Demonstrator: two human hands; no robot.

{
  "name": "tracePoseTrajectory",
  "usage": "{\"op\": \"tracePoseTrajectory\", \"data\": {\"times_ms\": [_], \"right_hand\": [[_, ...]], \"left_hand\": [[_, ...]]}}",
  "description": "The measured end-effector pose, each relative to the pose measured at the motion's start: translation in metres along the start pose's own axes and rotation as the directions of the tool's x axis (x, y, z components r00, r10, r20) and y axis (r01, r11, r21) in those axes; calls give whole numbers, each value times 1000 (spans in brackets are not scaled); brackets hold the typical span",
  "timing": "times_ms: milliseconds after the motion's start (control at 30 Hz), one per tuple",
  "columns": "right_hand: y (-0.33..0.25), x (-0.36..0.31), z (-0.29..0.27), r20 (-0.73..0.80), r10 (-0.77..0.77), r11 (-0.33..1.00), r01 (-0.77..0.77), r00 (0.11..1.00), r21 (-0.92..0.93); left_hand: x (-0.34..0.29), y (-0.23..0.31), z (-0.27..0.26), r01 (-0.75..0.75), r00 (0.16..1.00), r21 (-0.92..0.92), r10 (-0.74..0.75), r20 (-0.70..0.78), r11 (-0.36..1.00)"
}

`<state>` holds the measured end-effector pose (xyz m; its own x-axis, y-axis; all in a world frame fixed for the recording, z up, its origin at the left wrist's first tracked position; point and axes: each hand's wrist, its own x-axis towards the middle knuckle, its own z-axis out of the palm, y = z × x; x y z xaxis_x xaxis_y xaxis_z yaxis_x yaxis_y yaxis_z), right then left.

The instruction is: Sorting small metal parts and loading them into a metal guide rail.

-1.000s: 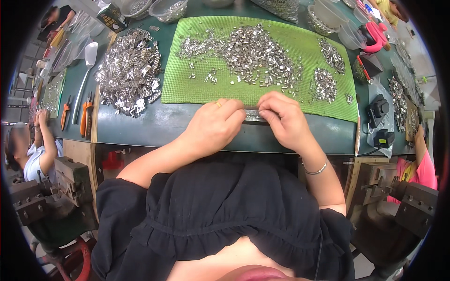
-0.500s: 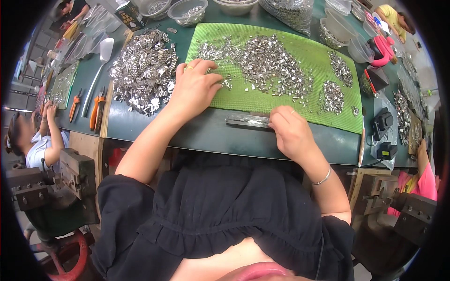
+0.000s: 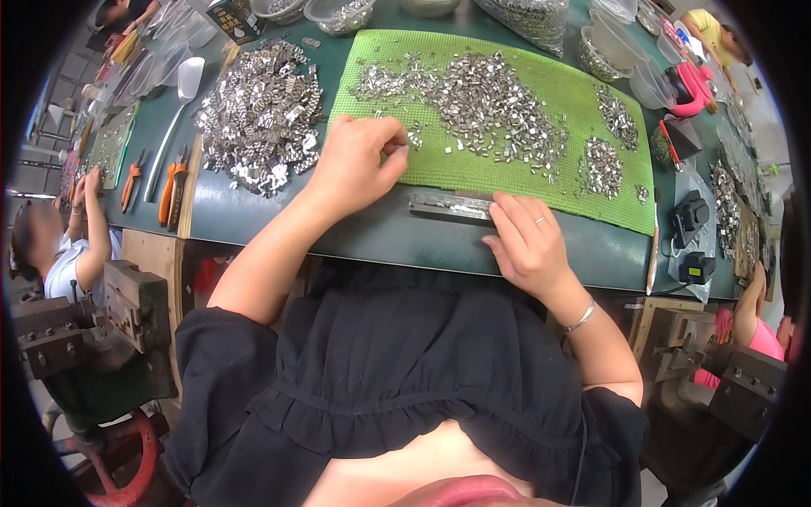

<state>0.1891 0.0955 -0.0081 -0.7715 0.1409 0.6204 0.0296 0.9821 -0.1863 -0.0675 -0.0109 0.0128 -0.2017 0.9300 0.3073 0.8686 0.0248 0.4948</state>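
Observation:
My left hand (image 3: 359, 162) is over the near left edge of the green mat (image 3: 363, 51), its fingers curled and thumb tip meeting the index finger. Whatever may be in that pinch is too small or hidden to make out. A narrow grooved metal bar (image 3: 439, 209) lies along the table just in front of the mat. My right hand (image 3: 530, 245) grips its right end, fingers across the top and thumb on the near side. Small shiny metal pieces (image 3: 498, 110) form a large heap on the mat, with a looser scatter (image 3: 393, 82) to its left.
Left of the mat is a tall pile of ridged metal parts (image 3: 262, 118). Beyond it lie a long-handled scoop (image 3: 187, 84) and orange-handled pliers (image 3: 175, 194). Plastic bowls (image 3: 338, 17) line the back. A pink tool (image 3: 693, 89) and black devices (image 3: 691, 218) are at right. Co-workers sit on both sides.
My left hand has drawn back toward me from the scattered pieces, its fingers curling into a pinch. My right hand's fingers have straightened and lie farther over the bar's end.

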Motion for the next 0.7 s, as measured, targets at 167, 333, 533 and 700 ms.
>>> {"op": "tracePoseTrajectory", "data": {"times_ms": [167, 333, 533, 700], "right_hand": [[21, 30, -3, 114, 96, 981, -113, 989, 158], [51, 78, 40, 146, 126, 992, -126, 981, -12], [53, 97, 59, 286, 69, 974, -2, 956, -226], [50, 92, 62, 274, 21, 976, 40, 961, -216]], "left_hand": [[-12, 30, 1, -23, 999, -205, 12, -51, 978], [-18, 53, 15, 46, 999, -381, -43, 17, 923], [-22, 56, 38, 7, 1000, -427, -11, -8, 904], [-23, 62, 45, -64, 998, -333, 55, -37, 941]]}}
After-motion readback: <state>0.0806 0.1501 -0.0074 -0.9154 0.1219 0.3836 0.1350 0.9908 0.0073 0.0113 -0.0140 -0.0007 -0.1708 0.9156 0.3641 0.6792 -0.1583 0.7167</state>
